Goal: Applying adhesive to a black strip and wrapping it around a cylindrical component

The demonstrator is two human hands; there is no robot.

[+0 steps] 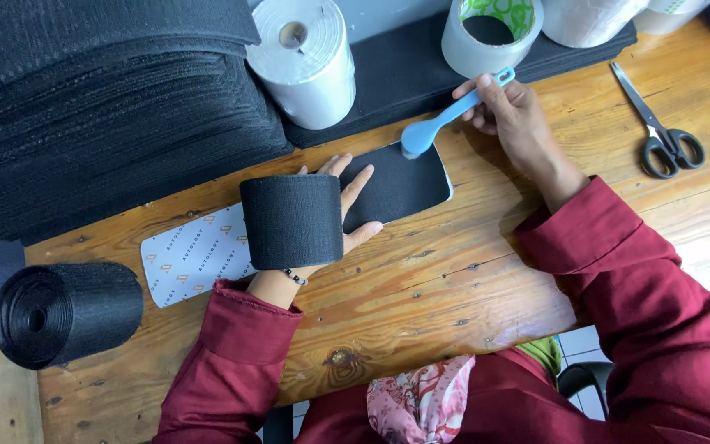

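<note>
Black fabric strip (394, 184) lies near the middle of the wooden table (470, 271), stuck along a long white backing sheet (195, 256) with rounded ends and small printed marks; part of the strip stands curled up in a loose black loop (292, 220) over the left hand (347, 215). That hand lies flat and spread on the strip, fingers apart, pressing rather than grasping — it clasps nothing. The right hand (509, 108) pinches the handle of a light blue spoon-shaped tool (445, 117), whose rounded end touches the far edge of the strip at its right end. Both arms wear dark red sleeves (618, 271). Toward the table's far left corner rises a tall stack of black sheets (108, 107); at the left edge a black roll (63, 311) lies on its side. Along the far edge stand a white roll (310, 62) and a clear tape roll (491, 34) with a green core, set on a flat black mat (404, 74). Black-handled scissors (659, 123) lie near the right edge — well apart from both hands.
</note>
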